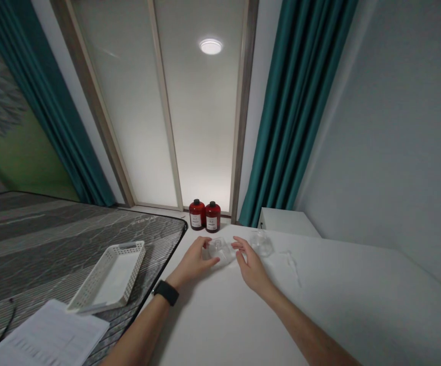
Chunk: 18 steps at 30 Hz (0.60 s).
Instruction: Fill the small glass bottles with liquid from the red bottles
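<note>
A small, rounded, transparent container (220,249) is held at the far part of the smooth white table (235,315), clasped between the thumb and fingers of the left hand (195,258). Its outline is hard to be made out against the white surface, and its left side is partly covered by the fingers. The left wrist, which is banded by a black watch (166,293), is kept almost straight. The right hand (251,267) is held palm inward, with thumb and fingers apart, and nothing is gripped by it. Just behind it, a second transparent container (261,245) is seen; thin clear pieces (292,265) to its right are only faintly visible. Beyond, two red bottles with black caps (213,218) are placed; their label print cannot be read. Both forearms are cut off below.
</note>
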Motion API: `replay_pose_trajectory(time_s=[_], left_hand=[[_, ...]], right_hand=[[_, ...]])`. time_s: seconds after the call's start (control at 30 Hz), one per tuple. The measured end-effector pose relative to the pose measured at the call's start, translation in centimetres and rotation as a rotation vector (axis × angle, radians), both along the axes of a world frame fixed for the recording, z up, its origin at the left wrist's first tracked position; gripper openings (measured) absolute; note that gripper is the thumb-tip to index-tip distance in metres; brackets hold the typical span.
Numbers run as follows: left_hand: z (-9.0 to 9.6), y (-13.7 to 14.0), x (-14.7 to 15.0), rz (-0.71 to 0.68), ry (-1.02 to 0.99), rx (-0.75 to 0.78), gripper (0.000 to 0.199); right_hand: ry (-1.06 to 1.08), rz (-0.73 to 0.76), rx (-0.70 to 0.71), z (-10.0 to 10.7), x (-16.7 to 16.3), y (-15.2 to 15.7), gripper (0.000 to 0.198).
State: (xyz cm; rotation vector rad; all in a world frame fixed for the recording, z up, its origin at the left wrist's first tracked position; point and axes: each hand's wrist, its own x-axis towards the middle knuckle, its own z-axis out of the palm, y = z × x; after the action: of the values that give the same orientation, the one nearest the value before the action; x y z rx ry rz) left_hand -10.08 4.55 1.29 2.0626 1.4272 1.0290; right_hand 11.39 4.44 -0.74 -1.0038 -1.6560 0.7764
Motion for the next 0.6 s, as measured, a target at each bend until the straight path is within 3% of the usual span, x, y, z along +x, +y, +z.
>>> replay_pose_trajectory(time_s=[0.23, 0.4, 0.6], left_hand=[[1.0, -0.1, 4.2, -0.168, -0.018, 0.022, 0.051], [1.6, -0.6, 8.1, -0.269, -0.015, -0.003, 0.048], [0.0, -1.5, 11.1, -0.301, -0.019, 0.021, 0.052]], right_hand=[[-0.109, -0.119, 0.104, -0.1, 5.3, -2.8, 0.036], [-0.188, -0.408, 0.25, -1.0, 10.6, -2.1, 0.03], [-0.307, -0.647, 0.174, -3.6, 16.1, 0.1, 0.032]])
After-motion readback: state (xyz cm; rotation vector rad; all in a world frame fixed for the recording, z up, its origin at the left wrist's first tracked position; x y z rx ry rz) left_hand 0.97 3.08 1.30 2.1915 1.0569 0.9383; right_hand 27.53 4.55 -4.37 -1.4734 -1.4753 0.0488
